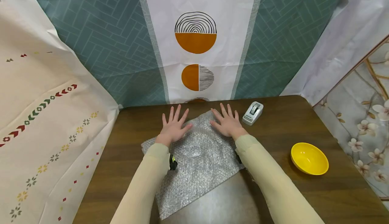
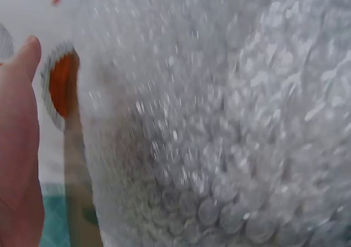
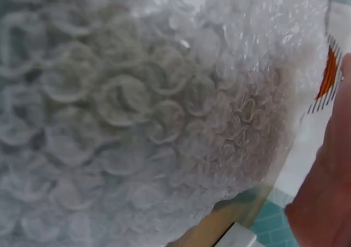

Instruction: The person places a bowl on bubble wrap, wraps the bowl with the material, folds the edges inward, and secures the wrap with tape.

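Observation:
A sheet of clear bubble wrap (image 1: 200,163) lies at a slant on the table, its middle slightly raised. My left hand (image 1: 174,128) is over its far left edge, fingers spread and pointing away from me. Over the far right part of the sheet is my right hand (image 1: 227,122), its fingers likewise spread. Neither hand grips anything. In the left wrist view the bubble wrap (image 2: 219,126) fills most of the picture, with part of the left hand (image 2: 19,148) at the left edge. The right wrist view shows its bubbles close up, the right hand (image 3: 326,170) beside them.
A white tape dispenser (image 1: 253,113) stands beyond the right hand, near the back of the brown wooden table (image 1: 127,143). To the right sits a yellow bowl (image 1: 310,158). Patterned cloths (image 1: 121,42) hang behind the table and along both sides.

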Demonstrator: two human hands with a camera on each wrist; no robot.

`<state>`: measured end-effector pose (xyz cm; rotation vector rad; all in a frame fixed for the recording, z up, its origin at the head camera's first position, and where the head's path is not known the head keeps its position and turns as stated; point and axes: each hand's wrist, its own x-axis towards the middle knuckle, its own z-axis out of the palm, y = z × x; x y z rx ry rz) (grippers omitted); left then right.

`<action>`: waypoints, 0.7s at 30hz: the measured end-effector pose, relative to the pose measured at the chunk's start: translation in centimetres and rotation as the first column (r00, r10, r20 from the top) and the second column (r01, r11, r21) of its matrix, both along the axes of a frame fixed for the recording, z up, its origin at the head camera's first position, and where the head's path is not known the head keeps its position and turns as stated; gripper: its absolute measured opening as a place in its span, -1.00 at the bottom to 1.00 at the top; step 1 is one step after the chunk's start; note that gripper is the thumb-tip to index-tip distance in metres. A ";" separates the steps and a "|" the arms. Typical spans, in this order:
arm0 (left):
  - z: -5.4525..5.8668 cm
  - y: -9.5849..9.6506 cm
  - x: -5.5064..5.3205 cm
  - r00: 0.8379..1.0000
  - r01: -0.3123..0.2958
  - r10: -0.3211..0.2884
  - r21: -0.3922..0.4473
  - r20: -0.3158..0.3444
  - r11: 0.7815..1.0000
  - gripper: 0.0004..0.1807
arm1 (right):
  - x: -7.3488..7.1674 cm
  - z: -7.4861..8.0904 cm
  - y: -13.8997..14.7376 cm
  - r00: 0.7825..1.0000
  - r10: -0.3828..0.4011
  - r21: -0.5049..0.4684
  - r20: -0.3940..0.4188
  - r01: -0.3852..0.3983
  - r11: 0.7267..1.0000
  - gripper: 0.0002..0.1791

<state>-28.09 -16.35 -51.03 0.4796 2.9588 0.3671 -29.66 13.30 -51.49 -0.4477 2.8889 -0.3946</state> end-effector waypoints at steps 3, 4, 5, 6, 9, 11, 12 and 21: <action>0.5 0.2 1.2 0.999 0.040 -0.041 0.075 0.014 0.996 -0.09 | 0.8 0.2 0.3 0.998 0.037 -0.076 0.043 -0.034 0.997 -0.17; 0.6 0.1 1.7 0.998 0.060 -0.061 0.103 0.009 0.993 -0.09 | 1.1 0.1 0.5 0.997 0.050 -0.095 0.055 -0.044 0.995 -0.18; 0.7 0.0 2.2 0.997 0.077 -0.079 0.121 0.008 0.990 -0.09 | 1.4 0.2 0.7 0.996 0.067 -0.114 0.061 -0.060 0.992 -0.18; 0.8 -0.1 2.7 0.996 0.091 -0.093 0.140 0.005 0.986 -0.09 | 1.8 0.3 0.9 0.994 0.085 -0.140 0.064 -0.075 0.987 -0.18; 1.4 -0.6 4.7 0.990 0.139 -0.142 0.182 0.003 0.973 -0.09 | 2.8 0.2 1.7 0.989 0.133 -0.198 0.062 -0.119 0.973 -0.17; 2.0 -0.9 6.2 0.986 0.154 -0.163 0.194 0.029 0.969 -0.10 | 3.5 0.1 2.4 0.985 0.167 -0.226 0.048 -0.153 0.962 -0.15; 2.0 -1.1 6.8 0.984 0.162 -0.174 0.199 0.043 0.967 -0.10 | 3.9 0.2 2.8 0.982 0.184 -0.245 0.047 -0.167 0.955 -0.15; 1.8 -2.2 12.2 0.955 0.234 -0.266 0.218 0.129 0.947 -0.04 | 6.5 0.1 5.1 0.934 0.333 -0.257 0.127 -0.293 0.921 -0.02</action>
